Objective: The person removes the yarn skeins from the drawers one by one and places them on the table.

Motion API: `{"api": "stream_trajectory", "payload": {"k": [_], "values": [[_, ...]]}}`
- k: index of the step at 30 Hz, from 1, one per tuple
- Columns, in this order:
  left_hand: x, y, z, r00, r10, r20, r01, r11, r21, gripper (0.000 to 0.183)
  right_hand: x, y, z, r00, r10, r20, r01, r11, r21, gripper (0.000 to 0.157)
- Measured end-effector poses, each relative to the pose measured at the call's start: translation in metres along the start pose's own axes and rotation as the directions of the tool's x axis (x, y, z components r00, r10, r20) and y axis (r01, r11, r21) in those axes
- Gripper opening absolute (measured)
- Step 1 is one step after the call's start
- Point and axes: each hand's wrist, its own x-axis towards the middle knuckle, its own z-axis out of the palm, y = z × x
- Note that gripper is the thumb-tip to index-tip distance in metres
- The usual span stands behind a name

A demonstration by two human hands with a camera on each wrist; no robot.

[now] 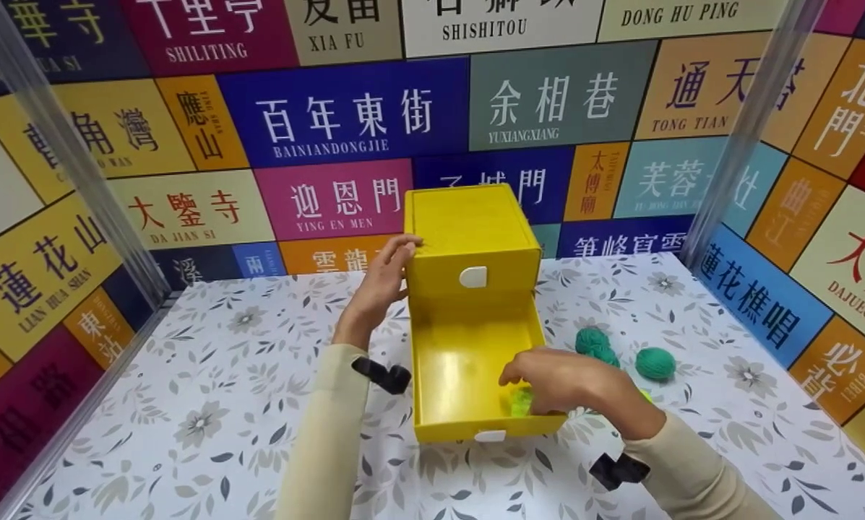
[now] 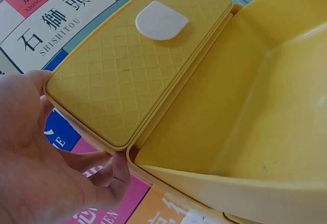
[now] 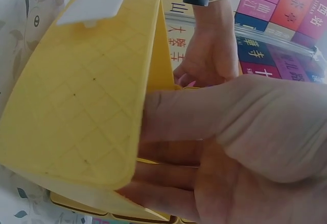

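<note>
A yellow two-tier drawer box stands on the table, its lower drawer pulled out toward me. My left hand holds the left side of the upper tier; in the left wrist view its thumb and fingers lie at two corners of the front panel. My right hand reaches over the drawer's right wall, fingers inside. Under them, near the front right corner, shows a bright green translucent piece. In the right wrist view the drawer front hides the fingertips, so I cannot tell whether they hold the piece.
Green yarn balls lie on the table right of the box, one group close beside it. A bit of bright green peeks out behind the right wrist. A floral cloth covers the table, and a sign-covered wall rises behind.
</note>
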Motion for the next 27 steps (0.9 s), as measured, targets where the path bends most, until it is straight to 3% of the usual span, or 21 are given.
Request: {"api": "stream_trajectory", "payload": {"k": [14,22,27], "values": [[-0.001,0.001,-0.001,1.000,0.005,0.002,-0.005,1.000,0.011,0.031,0.009,0.004,0.010,0.998,-0.016,-0.061,0.018,0.999,0.034,0.036],[-0.001,-0.001,-0.001,1.000,-0.007,-0.012,0.007,1.000,0.020,0.029,0.014,0.011,0.017,0.986,-0.024,-0.164,0.045,0.990,0.131,0.045],[-0.001,-0.001,0.000,1.000,0.012,-0.005,-0.012,1.000,-0.002,0.030,0.012,0.018,0.021,0.958,-0.054,-0.283,0.102,0.982,0.160,0.045]]}}
